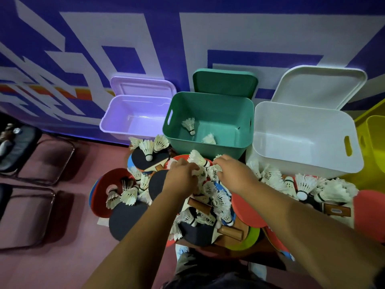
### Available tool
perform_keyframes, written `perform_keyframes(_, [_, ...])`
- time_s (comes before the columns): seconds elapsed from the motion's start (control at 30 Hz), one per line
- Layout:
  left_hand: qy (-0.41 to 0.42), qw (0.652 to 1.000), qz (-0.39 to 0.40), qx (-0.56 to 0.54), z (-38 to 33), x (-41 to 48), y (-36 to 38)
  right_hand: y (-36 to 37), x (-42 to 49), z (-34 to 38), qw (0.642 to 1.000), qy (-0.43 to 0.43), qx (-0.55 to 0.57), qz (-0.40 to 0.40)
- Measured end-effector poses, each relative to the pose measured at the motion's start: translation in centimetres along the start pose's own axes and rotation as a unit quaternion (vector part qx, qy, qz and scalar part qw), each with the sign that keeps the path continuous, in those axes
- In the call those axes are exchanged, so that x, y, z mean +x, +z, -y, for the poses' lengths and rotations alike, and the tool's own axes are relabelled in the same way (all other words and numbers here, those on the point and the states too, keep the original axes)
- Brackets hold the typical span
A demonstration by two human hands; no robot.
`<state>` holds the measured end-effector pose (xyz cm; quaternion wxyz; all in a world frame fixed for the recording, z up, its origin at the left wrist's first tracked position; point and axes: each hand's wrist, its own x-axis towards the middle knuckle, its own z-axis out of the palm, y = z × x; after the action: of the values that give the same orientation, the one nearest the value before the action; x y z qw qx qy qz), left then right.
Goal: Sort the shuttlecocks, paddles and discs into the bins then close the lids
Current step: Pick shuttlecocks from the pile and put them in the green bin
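Observation:
Three open bins stand in a row: a purple bin (116, 117), a green bin (208, 147) with two white shuttlecocks (189, 125) inside, and a white bin (302, 161). In front of them lies a heap of shuttlecocks, black and red paddles (127, 220) and coloured discs (245, 207). My left hand (180, 176) and my right hand (233, 172) both reach into the heap just below the green bin. Each hand's fingers curl round white shuttlecocks (205, 172) there.
The bin lids (225, 82) stand open against the purple and white wall. A yellow bin (373, 138) sits at the far right. Two dark chairs (31, 155) stand at the left on the reddish floor. More shuttlecocks (306, 186) lie in front of the white bin.

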<state>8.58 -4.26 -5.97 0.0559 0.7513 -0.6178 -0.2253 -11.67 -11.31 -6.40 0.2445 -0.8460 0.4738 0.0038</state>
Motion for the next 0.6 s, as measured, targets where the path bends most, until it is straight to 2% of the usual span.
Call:
perform_keyframes(0.13, [0.043,0.997,-0.021,0.066,0.2,1.1,-0.2,0.4,0.7,-0.1,1.0,0.012,-0.012,-0.01])
perform_keyframes(0.27, [0.101,0.993,-0.042,0.051,0.5,2.0,-0.1,0.5,1.1,-0.2,0.999,0.037,-0.023,-0.016])
perform_keyframes(0.43, [0.083,0.986,-0.066,-0.129,1.0,2.5,-0.5,0.1,0.7,0.0,0.996,0.062,0.014,-0.067])
perform_keyframes(0.6, [0.018,0.953,-0.054,-0.299,1.4,1.5,-3.2,-1.0,-0.3,0.7,0.99,0.082,0.047,-0.108])
